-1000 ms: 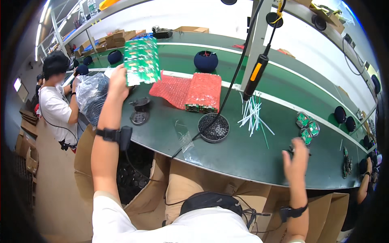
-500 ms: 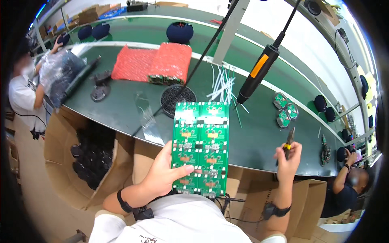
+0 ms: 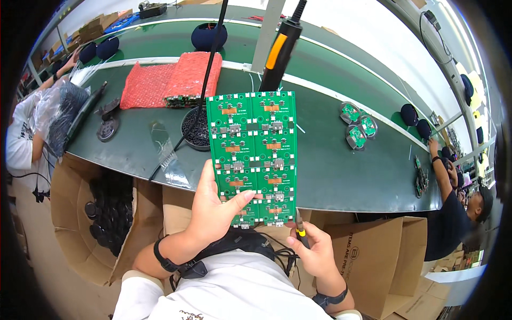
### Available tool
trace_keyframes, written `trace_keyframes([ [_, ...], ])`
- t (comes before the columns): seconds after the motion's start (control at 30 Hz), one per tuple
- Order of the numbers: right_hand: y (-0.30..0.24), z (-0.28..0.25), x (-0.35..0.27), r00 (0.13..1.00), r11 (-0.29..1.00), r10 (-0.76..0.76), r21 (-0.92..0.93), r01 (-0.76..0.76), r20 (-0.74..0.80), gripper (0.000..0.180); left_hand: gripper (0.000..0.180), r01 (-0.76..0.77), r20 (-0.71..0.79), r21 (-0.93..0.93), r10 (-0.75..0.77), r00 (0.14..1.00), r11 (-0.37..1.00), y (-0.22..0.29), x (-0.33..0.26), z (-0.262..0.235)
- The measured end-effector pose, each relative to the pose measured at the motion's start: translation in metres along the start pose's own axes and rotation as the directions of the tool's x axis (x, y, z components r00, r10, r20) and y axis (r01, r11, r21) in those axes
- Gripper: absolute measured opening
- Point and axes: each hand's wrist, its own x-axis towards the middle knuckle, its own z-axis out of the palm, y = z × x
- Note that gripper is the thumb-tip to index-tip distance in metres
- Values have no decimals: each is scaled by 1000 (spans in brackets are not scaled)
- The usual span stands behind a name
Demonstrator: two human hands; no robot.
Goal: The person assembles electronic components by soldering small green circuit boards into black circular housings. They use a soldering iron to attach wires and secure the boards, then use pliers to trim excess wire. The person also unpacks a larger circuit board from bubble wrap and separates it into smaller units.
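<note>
A green circuit board panel, made up of several joined boards with small metal connectors, is tilted up in front of me. My left hand grips its lower left side, thumb lying across the front and fingers behind. In my right hand is a pair of pliers with black and yellow handles. Their jaws point up beside the panel's lower right corner; whether they touch the edge I cannot tell. Behind the panel, a black electric screwdriver with an orange stripe hangs, its tip hidden.
Red bubble wrap with boards inside lies on the green bench. A bowl of small black parts and a plastic bag are nearby. Round green-board assemblies sit right. Cardboard boxes stand below; people work at both sides.
My right hand has brought the pliers left and down to the panel's lower right corner. The panel has moved up and slightly left in view. The whole view has shifted.
</note>
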Motion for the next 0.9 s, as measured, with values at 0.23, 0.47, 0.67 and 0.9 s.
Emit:
trace_keyframes([
  [0.23,3,-2,0,1000,998,16,-59,-17,-12,28,54,32,73,70,-37,997,997,6,-4,-5],
  [0.47,13,-7,-3,923,901,49,382,-205,381,21,49,152,102,-152,-138,985,977,-13,3,-15],
  [0.67,7,-1,4,981,981,29,183,-65,194,21,50,87,91,-124,-76,993,988,-15,6,-18],
  [0.9,-11,5,12,998,999,33,40,-35,59,17,57,78,55,-36,-76,996,996,-13,0,-14],
])
